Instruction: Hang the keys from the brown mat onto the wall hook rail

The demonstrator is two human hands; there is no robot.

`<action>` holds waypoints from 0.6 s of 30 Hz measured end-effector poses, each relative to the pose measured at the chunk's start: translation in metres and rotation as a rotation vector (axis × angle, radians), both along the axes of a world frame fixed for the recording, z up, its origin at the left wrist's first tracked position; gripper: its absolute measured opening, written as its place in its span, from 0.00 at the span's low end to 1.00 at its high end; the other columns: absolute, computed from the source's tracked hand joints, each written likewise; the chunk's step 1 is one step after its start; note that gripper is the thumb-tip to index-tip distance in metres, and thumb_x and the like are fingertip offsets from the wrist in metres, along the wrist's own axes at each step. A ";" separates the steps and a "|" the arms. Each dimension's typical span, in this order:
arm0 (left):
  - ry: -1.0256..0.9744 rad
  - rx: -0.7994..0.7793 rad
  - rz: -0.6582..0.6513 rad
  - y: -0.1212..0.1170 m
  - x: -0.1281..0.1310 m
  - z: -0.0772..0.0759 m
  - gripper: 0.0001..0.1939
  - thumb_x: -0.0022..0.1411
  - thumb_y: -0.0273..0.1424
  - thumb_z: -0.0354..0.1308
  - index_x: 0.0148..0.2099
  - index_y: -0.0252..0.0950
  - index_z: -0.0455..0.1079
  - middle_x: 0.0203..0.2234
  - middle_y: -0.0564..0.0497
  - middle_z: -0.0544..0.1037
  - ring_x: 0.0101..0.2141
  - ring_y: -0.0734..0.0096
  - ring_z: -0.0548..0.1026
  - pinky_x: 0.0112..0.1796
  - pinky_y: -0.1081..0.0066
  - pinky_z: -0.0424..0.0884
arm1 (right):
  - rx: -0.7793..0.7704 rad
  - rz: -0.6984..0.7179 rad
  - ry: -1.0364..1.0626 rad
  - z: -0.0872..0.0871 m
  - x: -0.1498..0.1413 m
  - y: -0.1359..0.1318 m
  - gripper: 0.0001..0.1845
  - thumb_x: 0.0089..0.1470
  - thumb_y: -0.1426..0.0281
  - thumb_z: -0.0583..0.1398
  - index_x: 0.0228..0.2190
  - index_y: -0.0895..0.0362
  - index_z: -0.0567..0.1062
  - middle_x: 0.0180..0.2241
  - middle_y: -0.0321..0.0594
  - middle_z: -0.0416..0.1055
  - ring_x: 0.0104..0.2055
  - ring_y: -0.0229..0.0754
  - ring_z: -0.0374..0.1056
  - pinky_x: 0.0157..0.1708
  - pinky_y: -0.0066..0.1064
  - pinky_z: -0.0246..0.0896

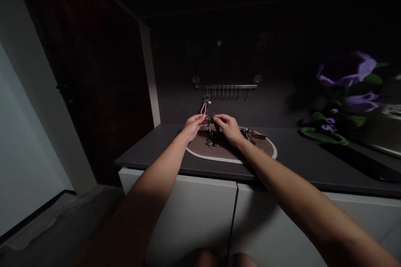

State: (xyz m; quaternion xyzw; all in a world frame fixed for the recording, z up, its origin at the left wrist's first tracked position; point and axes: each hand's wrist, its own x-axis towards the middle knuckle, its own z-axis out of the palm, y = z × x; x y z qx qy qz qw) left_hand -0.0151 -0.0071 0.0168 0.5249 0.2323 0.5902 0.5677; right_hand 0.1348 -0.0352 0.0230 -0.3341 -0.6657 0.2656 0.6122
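Over the mat, my left hand point(191, 127) pinches one side of a small bunch of keys point(209, 126), with thumb and fingers together. My right hand point(231, 129) is closed in a pinch on the other side of the same bunch, close to its top. The fine parts between the fingertips are too small to make out. Below and behind my right hand, more keys point(249, 134) and a dark red tag point(259, 136) lie in a heap on the brown oval mat point(200, 150) with its pale rim. A metal ring point(211, 145) rests near the mat's middle.
A hook rail point(225, 86) is fixed to the wall, with a pink strap keychain point(203, 107) hanging at its left end. Purple flowers point(347, 75) and a green ring point(324, 137) stand right on the dark counter point(150, 146). White cabinet doors point(200, 212) lie below; a dark door is left.
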 end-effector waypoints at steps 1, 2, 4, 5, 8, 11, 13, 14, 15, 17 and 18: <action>-0.001 -0.008 0.013 0.001 0.000 0.000 0.12 0.47 0.33 0.63 0.33 0.32 0.70 0.28 0.50 0.74 0.29 0.77 0.70 0.30 0.76 0.63 | -0.005 -0.011 0.015 0.000 0.000 0.000 0.16 0.42 0.60 0.61 0.30 0.59 0.75 0.27 0.38 0.72 0.28 0.36 0.64 0.32 0.29 0.58; -0.001 -0.018 0.034 0.002 0.000 -0.001 0.12 0.46 0.34 0.63 0.33 0.32 0.70 0.28 0.50 0.74 0.29 0.77 0.70 0.29 0.77 0.63 | -0.013 -0.020 0.031 0.000 0.001 0.001 0.16 0.41 0.60 0.61 0.30 0.59 0.75 0.27 0.38 0.72 0.28 0.36 0.64 0.32 0.29 0.58; 0.002 -0.045 0.089 0.004 -0.001 -0.002 0.13 0.46 0.34 0.63 0.33 0.32 0.70 0.27 0.50 0.74 0.27 0.79 0.70 0.26 0.78 0.61 | -0.030 -0.033 0.064 0.001 0.002 0.002 0.17 0.40 0.60 0.62 0.29 0.60 0.75 0.26 0.38 0.73 0.28 0.36 0.64 0.31 0.29 0.58; 0.006 -0.059 0.115 0.006 0.000 -0.003 0.12 0.45 0.34 0.63 0.32 0.32 0.70 0.26 0.50 0.74 0.25 0.80 0.69 0.24 0.79 0.60 | -0.038 -0.041 0.080 0.001 0.002 0.003 0.17 0.40 0.60 0.62 0.29 0.60 0.76 0.26 0.39 0.73 0.27 0.36 0.64 0.31 0.29 0.58; 0.025 -0.077 0.170 0.009 0.000 -0.006 0.11 0.46 0.34 0.62 0.31 0.32 0.69 0.23 0.52 0.72 0.22 0.82 0.68 0.22 0.80 0.58 | -0.052 -0.073 0.119 0.005 0.004 0.005 0.19 0.39 0.59 0.62 0.30 0.60 0.76 0.27 0.39 0.73 0.27 0.36 0.64 0.30 0.29 0.58; 0.063 -0.078 0.216 0.011 0.001 -0.008 0.10 0.46 0.34 0.61 0.30 0.31 0.69 0.21 0.53 0.71 0.20 0.83 0.66 0.20 0.81 0.57 | -0.067 -0.094 0.155 0.013 0.007 0.010 0.19 0.38 0.58 0.62 0.30 0.61 0.76 0.27 0.40 0.73 0.27 0.36 0.64 0.30 0.29 0.59; 0.096 -0.073 0.246 0.010 0.002 -0.008 0.10 0.46 0.34 0.60 0.29 0.31 0.69 0.20 0.53 0.70 0.19 0.83 0.65 0.19 0.81 0.56 | -0.070 -0.100 0.173 0.020 0.008 0.015 0.19 0.37 0.59 0.62 0.29 0.61 0.76 0.28 0.41 0.73 0.27 0.36 0.64 0.30 0.29 0.59; 0.113 -0.064 0.258 0.009 0.002 -0.008 0.10 0.46 0.34 0.60 0.29 0.31 0.69 0.20 0.53 0.70 0.19 0.83 0.65 0.19 0.81 0.56 | -0.065 -0.106 0.179 0.024 0.009 0.017 0.18 0.37 0.60 0.62 0.29 0.61 0.76 0.28 0.41 0.73 0.27 0.36 0.64 0.30 0.29 0.59; 0.130 -0.053 0.269 0.008 0.003 -0.008 0.09 0.46 0.33 0.60 0.28 0.31 0.69 0.19 0.53 0.70 0.19 0.83 0.65 0.19 0.81 0.55 | -0.058 -0.115 0.181 0.028 0.010 0.021 0.18 0.37 0.60 0.62 0.29 0.61 0.76 0.27 0.40 0.73 0.26 0.36 0.64 0.30 0.29 0.59; 0.167 -0.032 0.290 0.006 0.003 -0.007 0.08 0.47 0.33 0.59 0.27 0.31 0.69 0.18 0.53 0.70 0.19 0.83 0.65 0.19 0.80 0.55 | -0.040 -0.133 0.168 0.035 0.010 0.029 0.18 0.38 0.60 0.61 0.29 0.61 0.76 0.26 0.40 0.73 0.25 0.36 0.64 0.29 0.29 0.59; 0.185 -0.026 0.299 0.005 0.004 -0.007 0.07 0.48 0.32 0.58 0.27 0.31 0.69 0.18 0.53 0.69 0.18 0.83 0.64 0.19 0.80 0.55 | -0.031 -0.142 0.157 0.038 0.010 0.033 0.18 0.39 0.60 0.61 0.30 0.61 0.76 0.25 0.39 0.72 0.25 0.36 0.64 0.29 0.29 0.59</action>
